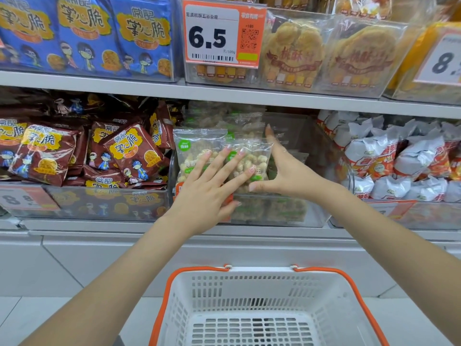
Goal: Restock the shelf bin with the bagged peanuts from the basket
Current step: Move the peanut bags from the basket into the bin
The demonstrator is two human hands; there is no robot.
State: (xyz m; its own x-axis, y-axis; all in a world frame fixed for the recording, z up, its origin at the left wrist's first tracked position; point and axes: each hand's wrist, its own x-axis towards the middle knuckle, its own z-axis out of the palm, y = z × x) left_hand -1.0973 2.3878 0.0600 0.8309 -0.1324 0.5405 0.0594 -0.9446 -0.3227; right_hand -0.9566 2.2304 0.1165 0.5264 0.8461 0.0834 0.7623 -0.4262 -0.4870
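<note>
Head view. At the centre of the frame, two clear plastic bags of pale shelled peanuts with green labels stand upright against the front of a clear plastic shelf bin [294,216] on the middle shelf. The left bag [192,151] partly overlaps the right bag [257,158]. More bags of the same kind lie deeper in the bin, at 12 o'clock from these two.

The left hand [207,188] reaches up from 7 o'clock and lies flat on the face of both bags, fingers straight and spread, fingertips pointing to 1 o'clock; it presses rather than clasps. The right hand [287,176] comes in from 4 o'clock and stands at the right edge of the right bag, fingers straight and pointing to 12 o'clock, thumb stretched out to 9 o'clock under the bag's lower edge. Its palm is open, and the bag sits in the angle between thumb and fingers, at 9 o'clock from the palm.

At 6 o'clock, below the arms, sits a white slotted plastic basket [249,308] with orange handles; its visible floor shows no bags.

At 9 o'clock from the bin lie dark red snack packets [129,151]; at 3 o'clock, white and red packets [399,158]. At 12 o'clock an orange-framed price tag [219,36] reads 6.5.
</note>
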